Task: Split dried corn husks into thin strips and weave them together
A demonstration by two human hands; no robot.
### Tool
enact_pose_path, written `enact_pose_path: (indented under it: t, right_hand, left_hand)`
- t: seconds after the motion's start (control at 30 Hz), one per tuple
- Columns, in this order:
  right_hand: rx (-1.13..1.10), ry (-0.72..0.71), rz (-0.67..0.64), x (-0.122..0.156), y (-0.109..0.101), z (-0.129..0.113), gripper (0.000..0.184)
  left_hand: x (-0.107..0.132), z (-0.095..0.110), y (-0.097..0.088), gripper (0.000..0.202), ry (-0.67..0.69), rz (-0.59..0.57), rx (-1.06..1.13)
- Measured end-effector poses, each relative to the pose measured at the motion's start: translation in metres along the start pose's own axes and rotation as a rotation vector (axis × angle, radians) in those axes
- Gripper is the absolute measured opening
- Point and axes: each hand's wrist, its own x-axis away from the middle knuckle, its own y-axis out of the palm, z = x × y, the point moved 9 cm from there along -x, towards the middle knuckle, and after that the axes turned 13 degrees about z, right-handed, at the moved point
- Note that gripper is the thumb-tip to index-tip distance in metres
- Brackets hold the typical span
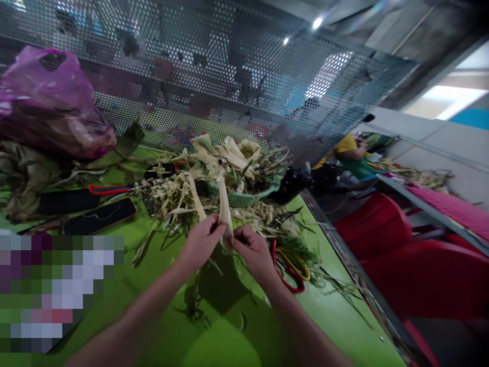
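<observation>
Green table (160,285): left hand (200,244), right hand (254,252) both pinching pale leaf strip (224,214), upright between them.

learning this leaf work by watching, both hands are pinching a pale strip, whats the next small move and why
Probably ease the hands apart to tear the pale leaf strip lengthwise. The left hand and right hand pinch its lower end side by side, and it already forks into two upright pieces above them. The scissors lie untouched beside the right hand.
</observation>
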Motion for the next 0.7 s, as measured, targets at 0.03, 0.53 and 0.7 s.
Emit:
enact_pose_path:
  t: [0.03,0.53,0.7]
  right_hand:
    - [0.006,-0.003,-0.005,0.0,0.0,-0.001,0.018]
    - [-0.024,-0.016,-0.008,0.003,-0.002,0.0,0.016]
    - [-0.003,-0.015,0.033,0.0,-0.006,0.0,0.017]
  left_hand:
    - [0.0,-0.001,-0.001,0.02,0.005,0.008,-0.005]
    - [-0.001,0.002,-0.009,0.022,0.105,0.063,-0.283]
    - [-0.001,0.005,-0.012,0.021,0.143,0.084,-0.343]
